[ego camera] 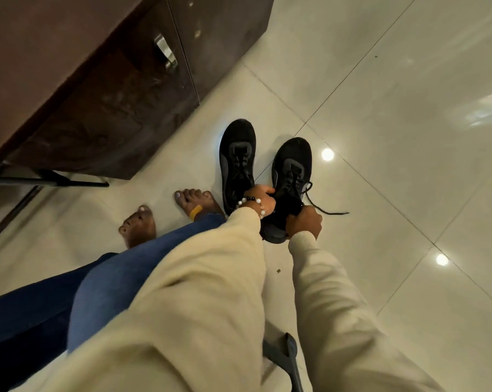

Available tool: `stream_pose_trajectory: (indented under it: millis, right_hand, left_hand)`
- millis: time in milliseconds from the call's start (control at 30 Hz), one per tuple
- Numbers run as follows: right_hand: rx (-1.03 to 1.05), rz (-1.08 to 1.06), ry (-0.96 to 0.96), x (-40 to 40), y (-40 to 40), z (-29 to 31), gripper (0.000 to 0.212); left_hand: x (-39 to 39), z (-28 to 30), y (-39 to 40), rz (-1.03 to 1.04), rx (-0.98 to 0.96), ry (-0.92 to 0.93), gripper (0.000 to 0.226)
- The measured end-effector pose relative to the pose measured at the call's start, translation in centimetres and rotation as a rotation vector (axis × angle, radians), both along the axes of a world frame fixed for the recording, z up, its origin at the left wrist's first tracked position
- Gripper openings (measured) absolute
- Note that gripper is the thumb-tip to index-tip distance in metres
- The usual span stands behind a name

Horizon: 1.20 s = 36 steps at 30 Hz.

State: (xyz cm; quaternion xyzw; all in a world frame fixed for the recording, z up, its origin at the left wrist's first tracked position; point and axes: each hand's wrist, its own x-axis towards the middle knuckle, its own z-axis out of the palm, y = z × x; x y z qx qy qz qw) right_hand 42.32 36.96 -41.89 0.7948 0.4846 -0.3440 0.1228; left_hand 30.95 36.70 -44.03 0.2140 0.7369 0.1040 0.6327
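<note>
**Sneaker held open, foot not in yet**

Centre frame, just right of its twin (237, 162), the black sneaker (292, 168) is held at its mouth. The left grip (260, 198) curls round the collar and the right grip (305, 222) wraps the heel. Best to spread it wide and keep the trailing lace (327, 211) clear.

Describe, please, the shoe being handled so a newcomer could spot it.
From the wooden cabinet, look to the black sneakers on the tiled floor. It is the sneaker farther from the cabinet; unlike the other sneaker, the left hand and right hand grip it and its lace trails loose.
</note>
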Motion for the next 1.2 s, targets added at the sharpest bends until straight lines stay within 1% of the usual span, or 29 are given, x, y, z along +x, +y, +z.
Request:
stream_pose_trajectory:
  millis: [167,333,533,600,700,800,900,1200]
  right_hand:
    - [0.182,0.021,0.078,-1.6,1.6,7.5,0.027]
    - [0.316,0.073,0.177,-4.2,2.3,15.0,0.031]
    - [0.447,0.236,0.312,-9.5,1.1,22.8,0.032]
    - [0.489,0.291,0.364,-11.7,0.3,25.0,0.032]
    - [0.512,0.381,0.419,-15.1,-0.7,27.6,0.03]
    - [0.523,0.486,0.449,-18.6,-2.1,29.6,0.027]
    - [0.51,0.545,0.474,-22.0,-3.4,30.5,0.029]
    - [0.416,0.658,0.447,-28.3,-5.0,29.4,0.027]
  left_hand:
    - [-1.6,8.0,1.3,0.075,0.183,0.09,0.051]
    - [-4.4,15.7,0.6,0.211,0.39,0.186,0.046]
    - [-9.8,23.3,-2.6,0.398,0.606,0.312,0.04]
    - [-12.0,25.5,-4.2,0.434,0.678,0.357,0.04]
    - [-15.4,28.3,-6.6,0.469,0.73,0.448,0.04]
    - [-18.5,30.2,-8.9,0.556,0.773,0.506,0.038]
    - [-21.2,30.9,-10.6,0.614,0.749,0.57,0.035]
    - [-26.5,28.2,-12.8,0.686,0.682,0.616,0.034]
